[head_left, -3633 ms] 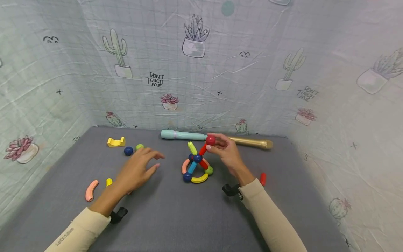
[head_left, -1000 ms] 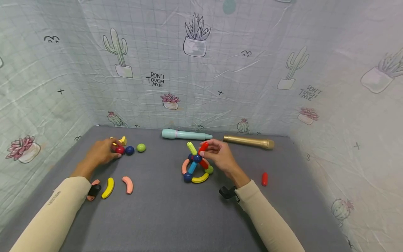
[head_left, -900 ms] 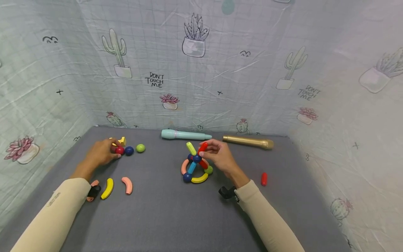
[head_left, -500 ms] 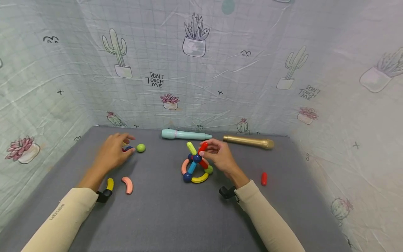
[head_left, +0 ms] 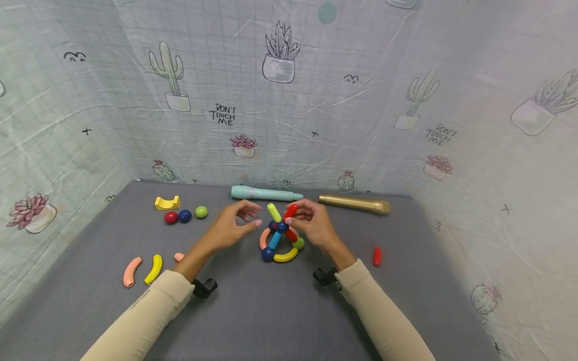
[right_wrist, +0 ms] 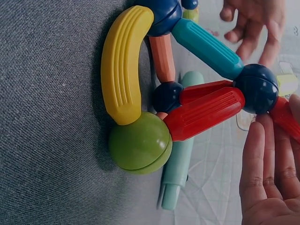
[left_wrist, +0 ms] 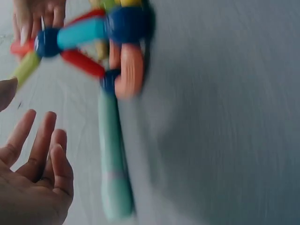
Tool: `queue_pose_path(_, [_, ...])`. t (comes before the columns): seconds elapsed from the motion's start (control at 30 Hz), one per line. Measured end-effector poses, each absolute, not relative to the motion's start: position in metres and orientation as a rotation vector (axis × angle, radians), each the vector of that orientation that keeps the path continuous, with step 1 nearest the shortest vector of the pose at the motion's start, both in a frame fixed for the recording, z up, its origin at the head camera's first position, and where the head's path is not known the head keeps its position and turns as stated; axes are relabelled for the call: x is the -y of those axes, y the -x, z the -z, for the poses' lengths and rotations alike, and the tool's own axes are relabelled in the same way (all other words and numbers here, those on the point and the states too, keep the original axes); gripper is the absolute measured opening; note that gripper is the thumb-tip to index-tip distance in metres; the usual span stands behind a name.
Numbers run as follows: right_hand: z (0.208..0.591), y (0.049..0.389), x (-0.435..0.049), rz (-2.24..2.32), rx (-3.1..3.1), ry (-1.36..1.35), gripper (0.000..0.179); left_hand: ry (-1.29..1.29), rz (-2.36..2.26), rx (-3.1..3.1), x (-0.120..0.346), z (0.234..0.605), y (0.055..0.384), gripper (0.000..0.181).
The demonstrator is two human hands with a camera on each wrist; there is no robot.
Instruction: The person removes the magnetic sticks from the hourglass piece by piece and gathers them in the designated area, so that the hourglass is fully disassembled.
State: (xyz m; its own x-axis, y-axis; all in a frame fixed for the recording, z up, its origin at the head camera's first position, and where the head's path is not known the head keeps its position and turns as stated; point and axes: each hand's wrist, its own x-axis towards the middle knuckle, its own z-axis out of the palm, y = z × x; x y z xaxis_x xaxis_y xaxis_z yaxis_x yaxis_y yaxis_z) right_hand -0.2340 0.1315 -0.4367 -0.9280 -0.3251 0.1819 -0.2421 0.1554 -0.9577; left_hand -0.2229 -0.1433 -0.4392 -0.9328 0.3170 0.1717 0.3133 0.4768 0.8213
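Observation:
A magnetic stick-and-ball structure stands mid-table: a ring of curved sticks and balls, with straight sticks rising to a dark blue top ball (head_left: pixel 282 227). From that ball a yellow-green stick (head_left: pixel 273 211) and an upper red stick (head_left: pixel 291 212) slant upward. My right hand (head_left: pixel 317 225) pinches the upper red stick between thumb and fingers. My left hand (head_left: pixel 228 228) holds nothing, its fingers loosely spread just left of the structure. In the left wrist view its thumb (left_wrist: pixel 6 93) overlaps the yellow-green stick's end. The ring's green ball (right_wrist: pixel 140 143) and yellow curved stick (right_wrist: pixel 123 65) show large in the right wrist view.
At the back left are a yellow cradle-shaped block (head_left: pixel 167 203) and red (head_left: pixel 170 217), blue (head_left: pixel 184 215) and green (head_left: pixel 201 212) balls. Curved sticks (head_left: pixel 154 269) lie front left. A teal toy microphone (head_left: pixel 266 193) and gold one (head_left: pixel 354 203) lie behind; a loose red stick (head_left: pixel 377 256) lies right.
The red ball has gone from the upper red stick to beside the blue ball at left. My left hand has let it go and come back right to the structure; my right hand stays.

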Motion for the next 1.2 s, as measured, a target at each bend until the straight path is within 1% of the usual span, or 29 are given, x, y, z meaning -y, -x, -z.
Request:
queue_pose_path(0.13, [0.437,0.234,-0.132,1.925,-2.338,0.599,0.028,-0.57,-1.643,-2.529,0.115,0.445,0.223,0.038])
queue_pose_path(0.27, [0.438,0.234,-0.132,1.912,-2.367,0.616,0.027,-0.536,-1.727,-2.444,0.099,0.451,0.224,0.035])
queue_pose_path(0.43, [0.438,0.233,-0.13,1.864,-2.451,0.633,0.028,-0.46,-1.799,-2.376,0.091,0.46,0.226,0.033])
queue_pose_path(0.57, [0.438,0.232,-0.13,1.814,-2.589,0.632,0.027,-0.45,-1.808,-2.366,0.089,0.462,0.226,0.031])
queue_pose_path(0.7, [0.44,0.232,-0.136,1.789,-2.704,0.57,0.032,-0.465,-1.8,-2.376,0.088,0.462,0.227,0.035])
queue_pose_path(0.87, [0.44,0.229,-0.157,1.753,-2.718,0.531,0.044,-0.448,-1.797,-2.375,0.086,0.462,0.226,0.038])
queue_pose_path(1.07, [0.441,0.225,-0.191,1.694,-2.774,0.46,0.045,-0.445,-1.814,-2.372,0.087,0.463,0.226,0.041])
queue_pose_path(1.2, [0.445,0.223,-0.216,1.623,-2.839,0.41,0.045,-0.448,-1.814,-2.366,0.087,0.463,0.226,0.037])
